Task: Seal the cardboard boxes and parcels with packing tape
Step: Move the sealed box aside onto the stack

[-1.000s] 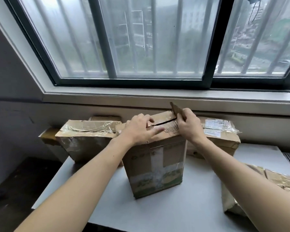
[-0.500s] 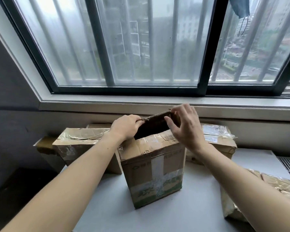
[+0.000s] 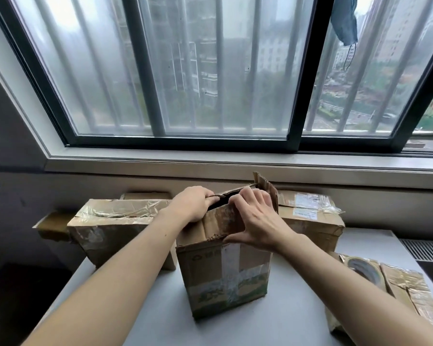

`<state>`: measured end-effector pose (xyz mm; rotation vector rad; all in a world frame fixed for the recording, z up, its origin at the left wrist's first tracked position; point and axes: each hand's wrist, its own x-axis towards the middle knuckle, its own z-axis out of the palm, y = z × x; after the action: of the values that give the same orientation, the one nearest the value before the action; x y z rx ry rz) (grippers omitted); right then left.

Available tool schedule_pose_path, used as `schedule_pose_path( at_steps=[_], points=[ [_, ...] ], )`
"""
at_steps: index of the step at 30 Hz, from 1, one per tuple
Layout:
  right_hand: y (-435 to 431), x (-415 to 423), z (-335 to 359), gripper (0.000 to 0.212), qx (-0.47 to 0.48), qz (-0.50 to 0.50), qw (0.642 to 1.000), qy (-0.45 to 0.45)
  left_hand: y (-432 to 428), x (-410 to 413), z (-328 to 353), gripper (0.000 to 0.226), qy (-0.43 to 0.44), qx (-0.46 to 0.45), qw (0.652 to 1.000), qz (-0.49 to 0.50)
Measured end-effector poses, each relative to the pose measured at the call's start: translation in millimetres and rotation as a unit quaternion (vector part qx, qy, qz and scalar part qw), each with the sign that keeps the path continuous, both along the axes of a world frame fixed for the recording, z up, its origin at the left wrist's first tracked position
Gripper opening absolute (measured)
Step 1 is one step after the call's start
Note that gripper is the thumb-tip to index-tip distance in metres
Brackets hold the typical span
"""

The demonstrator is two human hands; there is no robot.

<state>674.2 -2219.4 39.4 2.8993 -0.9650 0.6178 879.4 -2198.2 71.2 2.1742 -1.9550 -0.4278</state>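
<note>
Across the left of the desk point(image 3: 140, 328) lies a flat box point(image 3: 115, 221) already wrapped in clear tape, just beside the work. Next comes the left hand point(image 3: 193, 203). Its grip is clamped on the left end of the upright box point(image 3: 225, 278), with the fingers curled over the rim into the dark opening. That box, the one being closed, stands in the middle of the desk between both arms, with its top open.

The near flap point(image 3: 223, 223) stands raised, and the right hand point(image 3: 258, 221) has its grip clamped on it, fingers hooked over the upper edge and thumb laid along the crease. A far flap point(image 3: 264, 187) juts up behind those fingers.

To do this well, the left fingers should probably leave the opening first, or the flap will close on them. Folding against the thumb at the crease should make the worn, crumpled card bend where it ought to. The far flap should then come down to meet it edge to edge. Pressure is best kept downward, since a tall narrow box may tip.

To the right sit a labelled box point(image 3: 308, 216) and, nearer, the tape roll point(image 3: 363, 269) on some wrapped parcels point(image 3: 410, 290). One hand should pin the seam while the other fetches the tape.
</note>
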Motion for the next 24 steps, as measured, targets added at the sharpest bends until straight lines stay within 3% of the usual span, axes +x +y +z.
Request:
schedule_pose_path(
  at_steps=[5,8,11,13,17,24],
  points=[
    [2.3,-8.6,-10.0,0.085,-0.061,-0.016,0.997,-0.054,3.5,1.2,-2.6,0.025,-0.017,0.017,1.0,-0.018],
    [-2.9,-15.1,-0.4,0.06,-0.086,-0.094,0.976,-0.176,6.4,0.2,-2.8,0.038,-0.03,0.032,0.999,-0.005],
    [-10.7,-17.0,8.8,0.043,0.051,-0.152,0.948,-0.274,6.8,-3.9,-3.3,0.056,-0.043,0.054,0.998,0.002],
    [-11.6,-17.2,8.1,0.033,0.124,-0.127,0.951,-0.253,5.8,-3.8,-6.0,0.062,-0.05,0.061,0.997,0.003],
    [-6.1,-17.5,-2.0,0.038,0.111,-0.066,0.982,-0.137,4.9,-0.6,-13.0,0.068,-0.056,0.07,0.996,0.002],
    [-18.5,-24.6,-4.4,0.024,0.169,-0.065,0.976,-0.12,5.1,-0.7,-6.9,0.069,-0.027,0.076,0.997,-0.011]
  ],
)
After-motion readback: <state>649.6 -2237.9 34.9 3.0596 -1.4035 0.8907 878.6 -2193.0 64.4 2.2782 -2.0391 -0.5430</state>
